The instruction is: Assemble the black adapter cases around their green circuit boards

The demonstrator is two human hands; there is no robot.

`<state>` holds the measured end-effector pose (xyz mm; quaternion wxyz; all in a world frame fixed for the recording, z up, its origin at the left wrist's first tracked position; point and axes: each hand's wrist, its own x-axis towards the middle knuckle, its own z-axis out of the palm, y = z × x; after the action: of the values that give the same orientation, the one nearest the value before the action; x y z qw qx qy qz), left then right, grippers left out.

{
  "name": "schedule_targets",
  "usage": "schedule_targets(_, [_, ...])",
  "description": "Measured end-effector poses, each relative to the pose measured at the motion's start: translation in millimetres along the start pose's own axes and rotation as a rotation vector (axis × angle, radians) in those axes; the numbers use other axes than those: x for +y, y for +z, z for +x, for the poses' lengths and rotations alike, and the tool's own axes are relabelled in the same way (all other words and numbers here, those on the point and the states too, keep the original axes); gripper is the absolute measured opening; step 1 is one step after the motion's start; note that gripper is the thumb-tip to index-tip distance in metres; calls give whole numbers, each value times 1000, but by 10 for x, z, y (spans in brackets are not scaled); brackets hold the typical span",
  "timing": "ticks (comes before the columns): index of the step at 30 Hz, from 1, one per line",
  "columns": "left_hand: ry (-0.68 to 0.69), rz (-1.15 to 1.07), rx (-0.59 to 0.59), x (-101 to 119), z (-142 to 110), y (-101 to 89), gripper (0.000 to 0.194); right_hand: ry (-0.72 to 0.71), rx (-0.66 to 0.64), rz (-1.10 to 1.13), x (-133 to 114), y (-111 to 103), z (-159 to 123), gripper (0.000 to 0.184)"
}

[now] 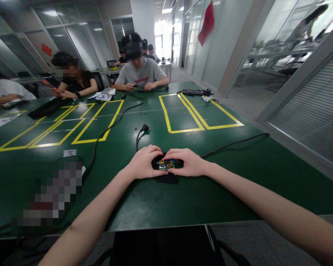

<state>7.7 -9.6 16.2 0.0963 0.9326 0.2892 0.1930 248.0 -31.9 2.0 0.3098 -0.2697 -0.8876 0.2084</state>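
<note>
My left hand [143, 162] and my right hand [189, 162] are both curled around a small black device [166, 164] that lies on the green table [161, 199]. Its top is off, showing a green circuit board with coloured parts inside. The fingers of both hands close over its far edge and sides. A black flat piece [168, 179], maybe its cover, lies just under the device toward me. A black cable [233, 143] runs from the device off to the right.
A second black cord with a plug [144, 128] lies just beyond my hands. Yellow tape rectangles [183, 114] mark the table. Several people sit at the far side handling small items. A blurred patch [52, 195] sits at my left. A glass partition runs along the right.
</note>
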Motion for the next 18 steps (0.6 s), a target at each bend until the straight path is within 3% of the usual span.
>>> schedule_targets(7, [-24, 35, -30, -19, -2, -6, 66, 34, 5, -66, 85, -10, -2, 32])
schedule_targets(12, [27, -12, 58, 8, -14, -44, 34, 0, 13, -145, 67, -43, 23, 44])
schedule_targets(18, [-71, -47, 19, -11, -27, -87, 12, 48, 44, -219, 39, -49, 51, 27])
